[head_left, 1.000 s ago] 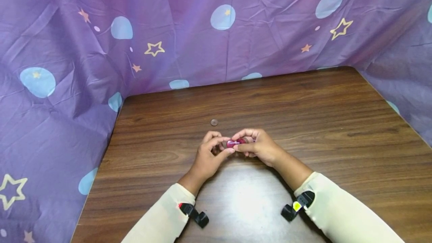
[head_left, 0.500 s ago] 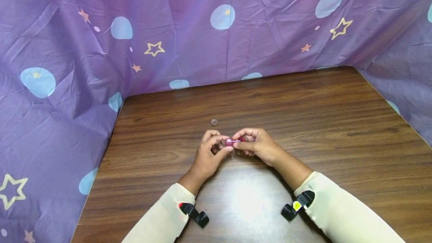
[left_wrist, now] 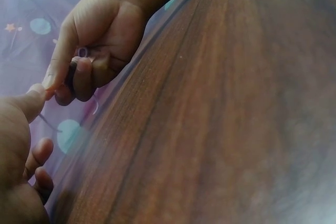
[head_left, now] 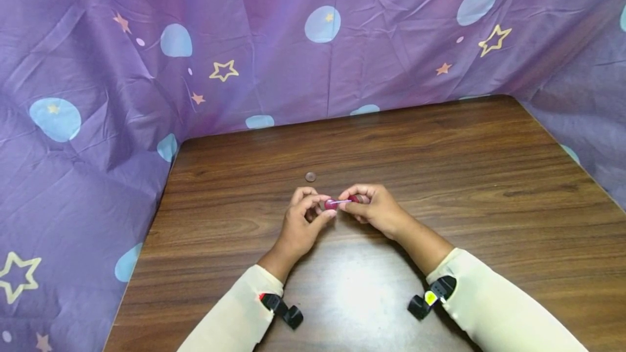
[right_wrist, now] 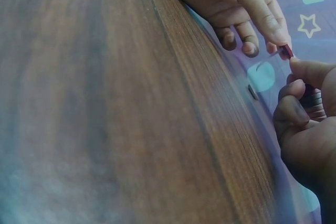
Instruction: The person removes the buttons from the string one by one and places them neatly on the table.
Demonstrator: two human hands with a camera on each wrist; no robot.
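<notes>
Thumb and index finger of my left hand (head_left: pixel 299 222) pinch a round magenta button (head_left: pixel 331 204) by its edge. A thin pale purple string (head_left: pixel 344 201) runs across from that button to my right hand (head_left: pixel 376 209), whose thumb and index finger pinch it. Another magenta button (head_left: pixel 354 199) shows inside the right hand. A dark stack of buttons (right_wrist: pixel 313 101) sits in its curled fingers in the right wrist view. From the same hand a purple string loop (left_wrist: pixel 82 52) sticks out in the left wrist view. The fingers hide most of the stack.
A brown round button (head_left: pixel 310 177) lies on the wooden table (head_left: pixel 440 167), just beyond the left hand. A purple curtain (head_left: pixel 274 58) with stars and blue spots hangs behind the table and along its sides.
The fingertips of the two hands have drawn slightly apart. The magenta button in the left hand has shifted a little left and away, and more string shows between the hands.
</notes>
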